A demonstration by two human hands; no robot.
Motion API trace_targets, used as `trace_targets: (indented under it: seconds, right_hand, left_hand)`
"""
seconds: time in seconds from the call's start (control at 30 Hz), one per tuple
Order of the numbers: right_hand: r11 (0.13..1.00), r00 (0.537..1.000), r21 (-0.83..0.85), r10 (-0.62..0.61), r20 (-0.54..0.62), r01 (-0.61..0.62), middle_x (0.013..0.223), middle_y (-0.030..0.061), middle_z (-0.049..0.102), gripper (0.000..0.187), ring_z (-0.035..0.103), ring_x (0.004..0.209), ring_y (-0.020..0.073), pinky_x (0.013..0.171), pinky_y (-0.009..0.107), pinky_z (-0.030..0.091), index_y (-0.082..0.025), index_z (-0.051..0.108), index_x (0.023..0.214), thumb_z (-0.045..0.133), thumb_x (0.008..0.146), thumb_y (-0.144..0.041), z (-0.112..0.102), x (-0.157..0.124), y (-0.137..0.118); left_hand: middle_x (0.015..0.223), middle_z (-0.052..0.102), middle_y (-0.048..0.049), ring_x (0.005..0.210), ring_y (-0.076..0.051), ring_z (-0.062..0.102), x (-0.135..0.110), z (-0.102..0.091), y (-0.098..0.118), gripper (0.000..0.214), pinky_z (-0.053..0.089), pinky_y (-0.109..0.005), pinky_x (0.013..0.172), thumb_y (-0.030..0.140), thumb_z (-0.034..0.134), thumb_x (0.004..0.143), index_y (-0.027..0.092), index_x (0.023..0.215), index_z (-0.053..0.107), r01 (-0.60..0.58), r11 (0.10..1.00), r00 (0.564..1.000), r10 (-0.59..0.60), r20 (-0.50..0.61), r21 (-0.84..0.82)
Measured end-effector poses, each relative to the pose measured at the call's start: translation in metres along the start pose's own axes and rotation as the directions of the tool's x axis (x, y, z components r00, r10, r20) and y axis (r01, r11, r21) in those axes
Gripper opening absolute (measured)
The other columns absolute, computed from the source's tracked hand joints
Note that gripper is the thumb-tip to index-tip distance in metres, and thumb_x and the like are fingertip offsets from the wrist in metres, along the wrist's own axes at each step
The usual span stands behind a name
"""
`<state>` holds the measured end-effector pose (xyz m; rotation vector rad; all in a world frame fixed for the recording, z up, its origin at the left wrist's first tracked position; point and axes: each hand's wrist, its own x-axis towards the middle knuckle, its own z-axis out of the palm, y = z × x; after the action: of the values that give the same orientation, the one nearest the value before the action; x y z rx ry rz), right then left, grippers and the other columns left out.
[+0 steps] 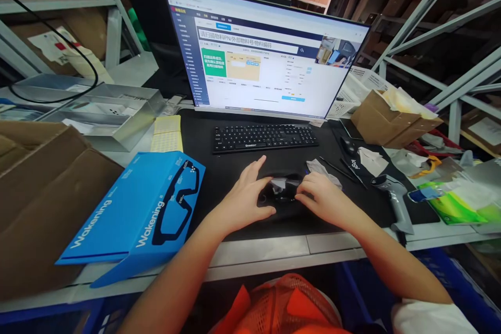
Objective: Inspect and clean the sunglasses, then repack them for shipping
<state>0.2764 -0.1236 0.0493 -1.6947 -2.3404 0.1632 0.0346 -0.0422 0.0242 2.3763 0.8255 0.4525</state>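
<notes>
Dark glasses [279,191], seemingly, under flat left hand [243,199], right hand [324,201] pinching their end

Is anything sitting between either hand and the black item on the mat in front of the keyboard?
Nothing visible. The left hand and right hand both touch the black item from opposite sides on the dark mat. The keyboard lies beyond it, apart.

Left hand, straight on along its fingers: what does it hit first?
Probably the black keyboard: the left hand points at its front edge, with only bare black mat between. Depth is hard to judge.
</notes>
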Motion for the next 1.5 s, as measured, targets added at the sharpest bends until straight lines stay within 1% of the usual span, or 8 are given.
trace_targets:
  seconds: [0.53,0.63,0.73,0.9,1.0,1.13,1.27,1.5]
  right_hand:
    - [0.966,0.998,0.257,0.023,-0.053,-0.008,0.093,0.0053,0.068,0.016,0.063,0.091,0.0190,0.084,0.032,0.049,-0.021,0.069,0.098,0.053,0.098,-0.021,-0.006,-0.036,0.038]
    - [0.921,0.977,0.374,0.170,-0.132,-0.110,0.093,0.0052,0.070,0.018,0.064,0.088,0.0187,0.081,0.032,0.049,-0.021,0.069,0.096,0.054,0.098,-0.030,-0.016,-0.049,0.050]
    - [0.803,0.890,0.527,0.423,-0.173,-0.279,0.082,0.0045,0.071,0.023,0.064,0.078,0.0186,0.073,0.030,0.049,-0.020,0.069,0.095,0.058,0.093,-0.039,-0.017,-0.054,0.072]
    - [0.632,0.808,0.614,0.589,0.018,-0.474,0.058,0.0031,0.064,0.039,0.057,0.054,0.0164,0.052,0.027,0.042,-0.014,0.070,0.085,0.060,0.081,-0.051,0.014,-0.040,0.114]
    - [0.663,0.799,0.579,0.600,-0.033,-0.475,0.069,0.0066,0.069,0.034,0.060,0.059,0.0174,0.054,0.028,0.047,-0.013,0.072,0.085,0.060,0.079,-0.044,0.030,-0.032,0.126]
    - [0.766,0.792,0.474,0.576,-0.204,-0.435,0.111,0.0129,0.071,0.024,0.066,0.088,0.0219,0.086,0.040,0.052,-0.016,0.074,0.094,0.060,0.078,-0.027,0.030,-0.031,0.128]
    - [0.835,0.816,0.381,0.511,-0.271,-0.396,0.109,0.0115,0.070,0.019,0.064,0.102,0.0259,0.101,0.046,0.046,-0.018,0.074,0.092,0.061,0.079,-0.020,0.022,-0.030,0.121]
    - [0.975,0.912,0.207,0.160,-0.377,-0.086,0.098,0.0074,0.069,0.017,0.067,0.093,0.0209,0.086,0.035,0.052,-0.020,0.071,0.098,0.055,0.095,-0.024,0.013,-0.025,0.041]
  left_hand:
    - [0.168,0.014,-0.0078,0.154,-0.035,0.016,0.003,0.001,-0.005,0.059,0.033,-0.051,0.122,0.045,0.070,0.081,0.019,0.133,0.061,0.002,1.000,0.999,-0.001,-0.032,0.028]
    - [0.168,0.013,-0.0073,0.154,-0.035,0.016,0.003,0.000,-0.004,0.059,0.033,-0.052,0.121,0.047,0.069,0.082,0.020,0.134,0.060,0.010,0.999,1.000,-0.009,-0.017,0.030]
    - [0.168,0.014,-0.0072,0.154,-0.035,0.018,0.002,-0.001,-0.002,0.060,0.034,-0.052,0.121,0.047,0.068,0.083,0.020,0.135,0.060,0.016,0.999,1.000,-0.015,-0.009,0.034]
    - [0.167,0.018,-0.0085,0.153,-0.035,0.019,0.002,-0.001,-0.001,0.058,0.035,-0.052,0.120,0.047,0.067,0.083,0.019,0.134,0.061,0.024,0.999,1.000,-0.024,-0.018,0.026]
    - [0.166,0.021,-0.0087,0.152,-0.036,0.021,0.002,0.000,-0.002,0.057,0.035,-0.053,0.120,0.047,0.067,0.084,0.020,0.134,0.061,0.014,1.000,1.000,-0.013,-0.025,0.014]
    - [0.166,0.021,-0.0092,0.152,-0.035,0.021,0.002,0.001,-0.004,0.057,0.033,-0.053,0.121,0.047,0.068,0.084,0.020,0.134,0.062,0.001,1.000,0.999,0.000,-0.036,0.014]
    - [0.166,0.022,-0.0096,0.152,-0.037,0.022,0.002,0.001,-0.003,0.058,0.036,-0.055,0.119,0.048,0.067,0.084,0.020,0.134,0.062,0.009,1.000,0.999,-0.009,-0.034,0.009]
    - [0.165,0.023,-0.0091,0.151,-0.036,0.023,0.002,0.001,-0.001,0.056,0.036,-0.053,0.120,0.044,0.070,0.082,0.021,0.132,0.062,-0.001,1.000,0.999,0.001,-0.037,0.007]
